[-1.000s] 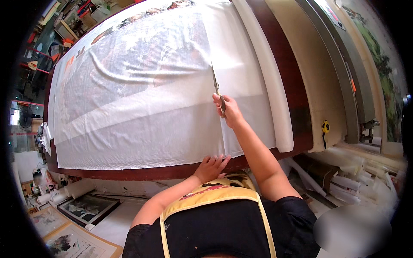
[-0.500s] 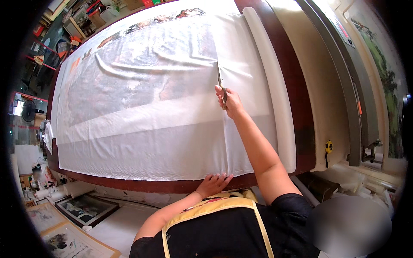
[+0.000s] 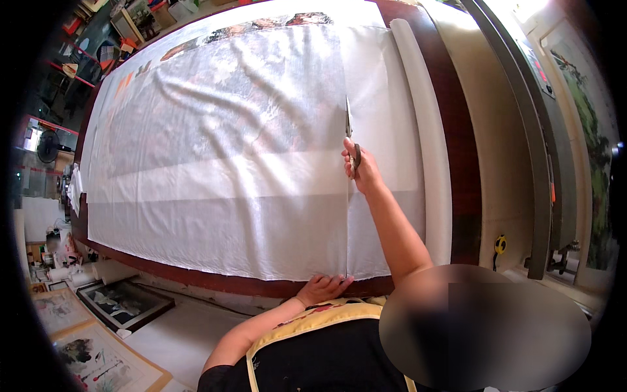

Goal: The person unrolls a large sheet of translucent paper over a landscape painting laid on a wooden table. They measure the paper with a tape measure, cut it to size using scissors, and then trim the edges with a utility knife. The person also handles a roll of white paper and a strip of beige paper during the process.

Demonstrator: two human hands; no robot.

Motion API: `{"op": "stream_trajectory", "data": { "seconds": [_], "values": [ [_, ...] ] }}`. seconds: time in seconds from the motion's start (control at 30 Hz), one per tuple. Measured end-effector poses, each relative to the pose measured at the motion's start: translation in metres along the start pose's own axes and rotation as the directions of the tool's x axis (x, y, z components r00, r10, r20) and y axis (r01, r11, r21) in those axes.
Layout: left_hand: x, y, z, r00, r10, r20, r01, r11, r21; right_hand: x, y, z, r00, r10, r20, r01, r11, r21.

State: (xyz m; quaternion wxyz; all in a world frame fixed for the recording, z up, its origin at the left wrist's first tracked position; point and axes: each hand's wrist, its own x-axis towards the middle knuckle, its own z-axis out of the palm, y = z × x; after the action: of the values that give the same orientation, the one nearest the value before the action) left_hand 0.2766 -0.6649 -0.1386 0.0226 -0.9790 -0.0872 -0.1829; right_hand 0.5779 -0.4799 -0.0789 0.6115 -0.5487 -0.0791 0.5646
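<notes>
My right hand (image 3: 363, 167) is closed round the handles of a pair of scissors (image 3: 349, 119), blades pointing toward the table's far side. The blades lie at the end of a straight slit running through a thin white cloth (image 3: 196, 225) from its near edge. Left of the slit, the cloth lies in loose diagonal folds. A painted picture (image 3: 264, 25) shows faintly through it and stands uncovered along the far edge. My left hand (image 3: 324, 289) rests at the near edge beside the slit's start, fingers stretched out over the cloth.
A long white roll (image 3: 431, 150) lies along the right side of the dark red table (image 3: 465, 170). Beyond it is a pale surface with a yellow tape measure (image 3: 500, 244) and a long grey bar (image 3: 539, 130). Framed pictures (image 3: 124, 304) lie lower left.
The creases running left from the scissors have loosened into diagonal folds. The whole view has shifted slightly. My right hand still grips the scissors; my left hand stays at the near edge.
</notes>
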Motion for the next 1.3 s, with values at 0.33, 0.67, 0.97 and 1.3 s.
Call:
{"op": "stream_trajectory", "data": {
  "seconds": [0.33,0.67,0.97,1.3],
  "values": [
    [-0.003,-0.001,0.001,0.999,0.008,0.041,-0.007,1.0,-0.014,0.023,-0.018,0.006,0.997,0.051,-0.055,-0.056,0.994,-0.098],
    [-0.007,0.003,0.004,0.997,-0.003,0.072,0.006,0.999,-0.049,0.055,-0.036,0.011,0.999,-0.036,-0.032,0.032,0.995,-0.096],
    [-0.003,0.002,0.007,0.999,-0.026,-0.018,0.026,1.0,0.005,0.128,-0.078,0.026,0.995,-0.091,-0.048,0.084,0.989,-0.121],
    [-0.003,-0.003,-0.002,0.998,-0.003,0.063,0.009,0.995,-0.101,0.196,-0.118,0.032,0.997,-0.003,-0.078,-0.01,0.987,-0.158]
  ]
}}
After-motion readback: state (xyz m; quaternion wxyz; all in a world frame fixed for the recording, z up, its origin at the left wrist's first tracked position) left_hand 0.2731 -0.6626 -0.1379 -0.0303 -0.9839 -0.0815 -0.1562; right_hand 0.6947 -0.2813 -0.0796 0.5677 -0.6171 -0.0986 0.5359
